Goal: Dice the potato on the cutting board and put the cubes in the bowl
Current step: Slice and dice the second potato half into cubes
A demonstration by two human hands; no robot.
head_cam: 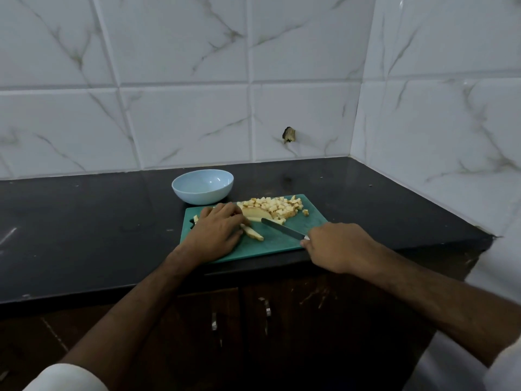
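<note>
The left hand [218,231] lies flat on potato strips [253,234] to steady them; the right hand [338,246] grips the knife [283,228], ready to cut.

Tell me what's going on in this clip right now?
A person is dicing potato on a green cutting board. The right hand holds a knife, blade over the board; the left hand rests on potato strips. A pile of cubes sits at the board's far side. The light blue bowl behind looks empty.
</note>
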